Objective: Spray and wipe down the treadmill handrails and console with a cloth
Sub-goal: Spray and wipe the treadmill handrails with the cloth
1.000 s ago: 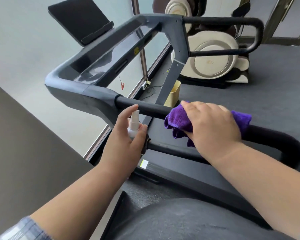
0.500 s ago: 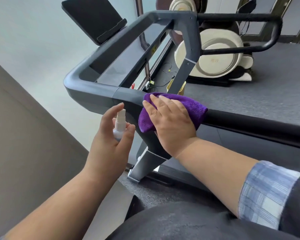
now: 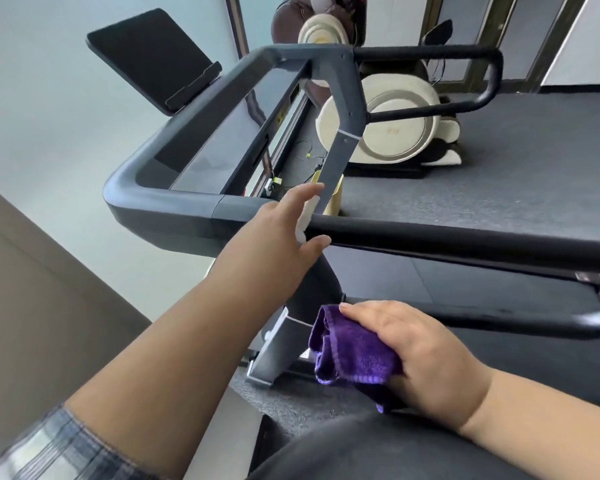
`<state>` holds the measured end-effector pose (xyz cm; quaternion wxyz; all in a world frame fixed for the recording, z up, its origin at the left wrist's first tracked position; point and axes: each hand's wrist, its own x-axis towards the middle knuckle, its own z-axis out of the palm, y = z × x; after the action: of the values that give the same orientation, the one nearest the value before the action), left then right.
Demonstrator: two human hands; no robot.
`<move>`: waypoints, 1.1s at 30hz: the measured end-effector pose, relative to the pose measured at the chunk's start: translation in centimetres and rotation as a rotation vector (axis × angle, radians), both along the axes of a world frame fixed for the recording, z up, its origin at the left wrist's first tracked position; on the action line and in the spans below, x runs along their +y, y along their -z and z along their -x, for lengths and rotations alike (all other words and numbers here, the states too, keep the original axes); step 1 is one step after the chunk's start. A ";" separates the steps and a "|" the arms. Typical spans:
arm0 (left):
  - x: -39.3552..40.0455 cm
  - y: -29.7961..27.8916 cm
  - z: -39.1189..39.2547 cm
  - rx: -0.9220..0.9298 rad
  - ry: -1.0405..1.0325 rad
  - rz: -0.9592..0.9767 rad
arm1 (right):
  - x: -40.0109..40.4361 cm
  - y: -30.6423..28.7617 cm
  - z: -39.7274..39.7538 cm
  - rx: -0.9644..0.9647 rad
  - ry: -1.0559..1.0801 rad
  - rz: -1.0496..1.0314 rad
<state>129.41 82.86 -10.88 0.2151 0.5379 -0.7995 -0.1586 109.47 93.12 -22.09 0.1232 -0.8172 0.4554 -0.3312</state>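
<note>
My left hand (image 3: 278, 233) is raised to the near black handrail (image 3: 430, 233) where it joins the grey console frame (image 3: 174, 206). It grips a small white spray bottle (image 3: 305, 216), mostly hidden behind the palm, index finger stretched on top. My right hand (image 3: 416, 348) is lower, away from the rail, near my lap, closed on a crumpled purple cloth (image 3: 350, 351). The dark console panel (image 3: 222, 140) and a black tablet holder (image 3: 153, 53) lie beyond. The far handrail (image 3: 465, 50) loops at the upper right.
A cream and brown massage chair (image 3: 385, 123) stands behind the treadmill on dark grey carpet (image 3: 516, 161). A yellow bin (image 3: 336, 199) sits by the grey upright (image 3: 340, 157). Pale wall fills the left side. The treadmill deck (image 3: 430, 282) is below the rail.
My right hand has come off the handrail with the cloth and dropped down toward my lap. My left hand has lifted the spray bottle up to the rail's end.
</note>
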 end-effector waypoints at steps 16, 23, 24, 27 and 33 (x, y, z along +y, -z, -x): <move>-1.3 1.4 4.5 -0.164 0.021 -0.030 | 3.8 -0.7 5.2 -0.215 0.244 0.047; 1.9 -1.4 9.6 -0.153 0.130 0.051 | 5.9 -1.0 8.5 -0.237 0.239 0.055; 2.4 -1.4 11.0 -0.157 0.155 0.045 | 6.4 -1.1 9.3 -0.239 0.249 0.052; 3.7 -1.2 15.0 -0.184 0.193 0.024 | 8.2 -1.2 12.0 -0.246 0.278 0.035; 5.1 -1.5 19.6 -0.201 0.173 -0.011 | 10.9 -1.4 17.2 -0.283 0.300 0.022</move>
<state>109.79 87.96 -9.43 0.1164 0.4813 -0.8596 -0.1262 92.22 103.97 -20.64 0.1261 -0.6869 0.5463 -0.4623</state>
